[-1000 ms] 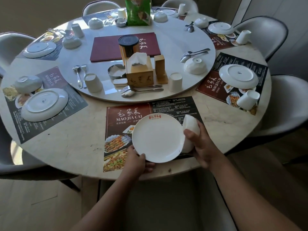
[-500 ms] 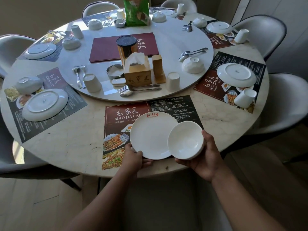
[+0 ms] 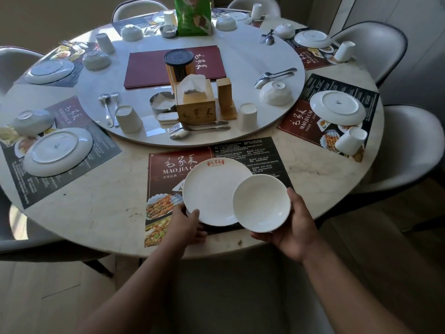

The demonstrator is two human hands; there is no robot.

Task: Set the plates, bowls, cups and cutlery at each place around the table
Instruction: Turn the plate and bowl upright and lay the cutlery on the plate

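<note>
As things lie, item one is the white bowl (image 3: 261,203), mouth up, low and right of centre in the frame. My right hand (image 3: 293,227) cups it from beneath and from its right side, fingers curled under, thumb at the rim.

Item two is the white plate (image 3: 214,189), red mark at its far rim, directly left of the bowl. The bowl's left edge overlaps the plate's lower-right rim in this view; whether they touch I cannot tell. My left hand (image 3: 186,224) pinches the plate's near-left rim, thumb on top.

Both sit over the printed placemat (image 3: 240,153) at the near edge of the desk (image 3: 96,213).

Judgement: the bowl goes either onto the plate, a short shift left, or onto bare mat up and right. Only the right hand serves it.

Above, on the turntable (image 3: 240,56): fork and spoon (image 3: 199,130), and a cup (image 3: 246,116) upside down.
</note>
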